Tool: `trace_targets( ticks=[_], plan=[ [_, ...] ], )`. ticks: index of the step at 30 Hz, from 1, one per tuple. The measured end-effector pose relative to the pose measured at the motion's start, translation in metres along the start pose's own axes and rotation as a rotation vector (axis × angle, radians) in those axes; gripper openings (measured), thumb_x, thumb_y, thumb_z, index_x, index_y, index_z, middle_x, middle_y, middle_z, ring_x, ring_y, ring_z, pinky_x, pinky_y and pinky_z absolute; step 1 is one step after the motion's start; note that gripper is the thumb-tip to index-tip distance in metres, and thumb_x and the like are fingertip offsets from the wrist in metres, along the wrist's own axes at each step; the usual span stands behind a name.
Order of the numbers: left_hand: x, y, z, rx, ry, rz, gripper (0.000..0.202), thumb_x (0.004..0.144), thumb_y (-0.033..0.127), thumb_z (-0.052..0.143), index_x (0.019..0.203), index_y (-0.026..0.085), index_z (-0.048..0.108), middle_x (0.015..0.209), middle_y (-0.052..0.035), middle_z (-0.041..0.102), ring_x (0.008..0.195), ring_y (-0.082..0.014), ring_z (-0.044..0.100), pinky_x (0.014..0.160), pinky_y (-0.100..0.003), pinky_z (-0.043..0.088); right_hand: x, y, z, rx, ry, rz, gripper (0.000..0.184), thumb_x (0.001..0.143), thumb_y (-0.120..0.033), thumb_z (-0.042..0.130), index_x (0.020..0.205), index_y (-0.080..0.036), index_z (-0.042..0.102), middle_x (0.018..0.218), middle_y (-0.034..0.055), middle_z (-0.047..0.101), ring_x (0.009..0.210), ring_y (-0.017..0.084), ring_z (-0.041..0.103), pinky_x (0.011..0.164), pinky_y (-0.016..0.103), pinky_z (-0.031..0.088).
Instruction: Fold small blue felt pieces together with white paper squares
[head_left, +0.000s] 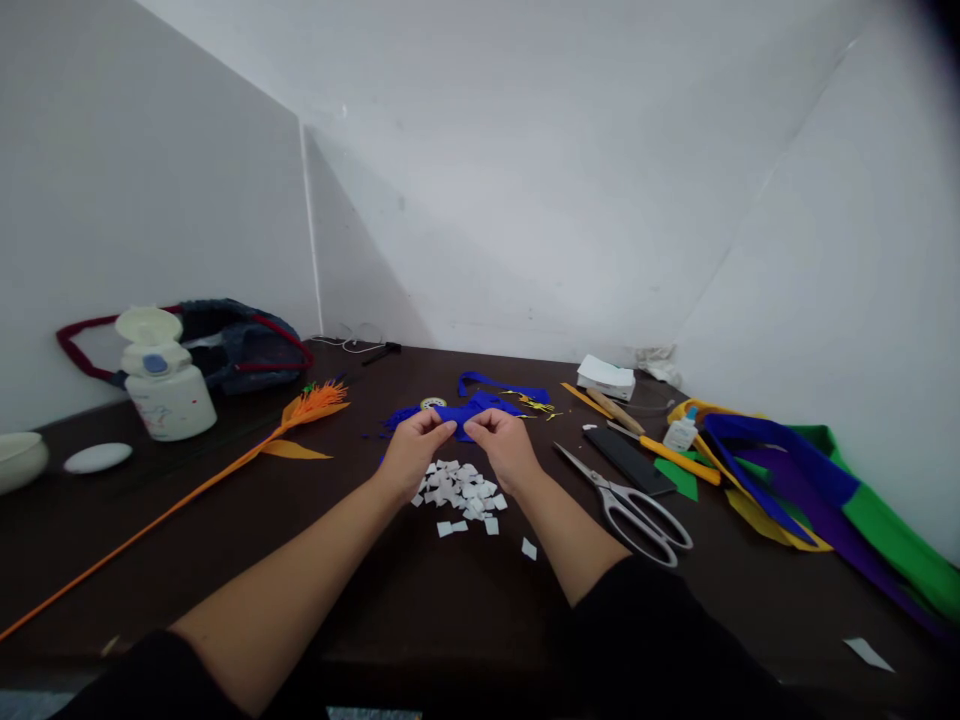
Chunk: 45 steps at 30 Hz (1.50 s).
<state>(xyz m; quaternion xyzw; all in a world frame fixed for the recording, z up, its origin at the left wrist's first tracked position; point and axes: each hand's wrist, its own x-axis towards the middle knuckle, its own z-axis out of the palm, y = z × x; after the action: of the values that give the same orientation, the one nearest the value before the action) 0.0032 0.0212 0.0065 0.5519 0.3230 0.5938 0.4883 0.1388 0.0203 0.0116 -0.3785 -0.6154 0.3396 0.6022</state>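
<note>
**Holding a blue crepe-like piece [459, 416] between fingers and thumbs**

Pinches both ends, in left hand [417, 450] and right hand [508, 450], with thumb and forefinger drawn together on each side and only a narrow gap from hand to hand. Holds everything just past a loose pile of white paper pieces [460, 488], near more blue strips [506, 386] and a small ring-shaped tape roll [433, 403]. Cannot tell of any contact with the blue strips behind.

Reaches in over the near edge of the dark bench [435, 610] with both forearms, flanking the white pile. Has a broad stretch of bench top from pile to near edge, with one stray white piece beside the right forearm.

Meets, leftward, a long-stemmed orange paper flower [311, 405], slanting from the lower left up toward the left hand. Finds beyond that a white bottle [169, 400] with raised lid, a white oval object [97, 458], a bowl [19, 462] cut off at the side of view, and a red-trimmed dark bag [259, 355] by the left wall.

Offers tighter room on the right: beside the forearm, scissors [637, 515] with tip toward the hands; farther over, a flat black block [628, 460], a yellow-handled tool [679, 460] and a glue bottle [681, 432], close together; then multicoloured crepe-like lengths [784, 460] stretching along the right wall. Has a white box [606, 376] near the far edge.
</note>
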Motion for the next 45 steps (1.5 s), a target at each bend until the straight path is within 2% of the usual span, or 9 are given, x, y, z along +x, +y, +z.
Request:
trace_targets(
  ticks=[3,5,8,15,20,22,30,37,45],
  plan=[
    [0.002,-0.002,-0.001,-0.044,0.038,-0.039,0.021,0.059,0.030,0.065,0.059,0.014,0.051,0.060,0.0026,0.054,0.058,-0.0092,0.050,0.063,-0.025,0.042,0.002,0.002,-0.003,-0.062,0.060,-0.100,0.013,0.066,-0.029,0.057,0.065,-0.016,0.059,0.077,0.0029,0.059,0.075,0.014,0.053,0.070,0.026,0.041],
    [0.004,-0.002,-0.002,-0.071,0.055,-0.061,0.023,0.058,0.031,0.065,0.057,0.014,0.049,0.057,0.0035,0.053,0.056,-0.0091,0.051,0.062,-0.025,0.043,0.004,0.003,-0.005,-0.072,0.084,-0.134,0.015,0.067,-0.030,0.056,0.069,-0.016,0.060,0.078,0.0031,0.059,0.076,0.015,0.053,0.071,0.027,0.042],
    [0.005,-0.004,-0.003,-0.080,0.086,-0.074,0.024,0.058,0.031,0.065,0.057,0.014,0.047,0.052,0.0047,0.051,0.052,-0.0082,0.050,0.060,-0.025,0.044,0.003,0.000,-0.007,-0.130,0.052,-0.162,0.016,0.070,-0.030,0.055,0.075,-0.017,0.062,0.075,0.0026,0.061,0.071,0.014,0.054,0.069,0.027,0.043],
    [0.005,-0.001,-0.001,-0.099,0.159,-0.085,0.027,0.057,0.032,0.065,0.055,0.014,0.045,0.050,0.0043,0.052,0.052,-0.0095,0.053,0.058,-0.025,0.045,-0.003,-0.008,-0.002,-0.442,-0.034,-0.414,0.015,0.074,-0.020,0.051,0.079,-0.022,0.065,0.080,0.0038,0.062,0.080,0.015,0.054,0.078,0.030,0.042],
    [0.006,0.000,-0.004,-0.027,0.251,-0.085,0.028,0.055,0.033,0.066,0.056,0.015,0.045,0.051,0.0034,0.053,0.054,-0.0113,0.056,0.056,-0.023,0.043,-0.001,-0.010,-0.009,-0.460,0.142,-0.442,0.016,0.076,-0.022,0.050,0.081,-0.022,0.065,0.081,0.0050,0.062,0.080,0.016,0.055,0.078,0.032,0.042],
    [0.007,-0.001,-0.005,-0.018,0.263,-0.079,0.027,0.056,0.033,0.066,0.057,0.014,0.046,0.051,0.0034,0.053,0.054,-0.0109,0.055,0.056,-0.023,0.042,-0.001,-0.010,-0.011,-0.453,0.170,-0.441,0.015,0.076,-0.023,0.050,0.080,-0.022,0.065,0.080,0.0047,0.062,0.079,0.016,0.055,0.077,0.032,0.042],
    [0.002,-0.001,0.002,-0.075,0.187,-0.086,0.028,0.058,0.031,0.065,0.054,0.014,0.044,0.047,0.0060,0.049,0.048,-0.0066,0.047,0.057,-0.023,0.043,-0.005,-0.004,0.004,-0.560,-0.049,-0.528,0.012,0.074,-0.018,0.052,0.074,-0.021,0.063,0.076,0.0034,0.061,0.077,0.016,0.052,0.077,0.031,0.040],
    [0.000,0.002,0.002,-0.087,0.119,-0.097,0.028,0.057,0.033,0.066,0.055,0.015,0.044,0.048,0.0060,0.048,0.049,-0.0076,0.048,0.060,-0.026,0.045,-0.002,-0.001,0.003,-0.577,-0.020,-0.456,0.007,0.069,-0.017,0.056,0.069,-0.020,0.062,0.075,0.0031,0.055,0.076,0.015,0.050,0.072,0.028,0.040],
    [0.003,-0.002,-0.002,-0.150,0.019,-0.113,0.021,0.057,0.023,0.067,0.065,0.014,0.051,0.060,0.0043,0.055,0.057,-0.0080,0.053,0.068,-0.026,0.046,-0.002,-0.005,0.002,-0.484,-0.016,-0.423,0.011,0.068,-0.015,0.055,0.070,-0.020,0.064,0.074,0.0030,0.056,0.075,0.015,0.051,0.072,0.027,0.042]
  ],
)
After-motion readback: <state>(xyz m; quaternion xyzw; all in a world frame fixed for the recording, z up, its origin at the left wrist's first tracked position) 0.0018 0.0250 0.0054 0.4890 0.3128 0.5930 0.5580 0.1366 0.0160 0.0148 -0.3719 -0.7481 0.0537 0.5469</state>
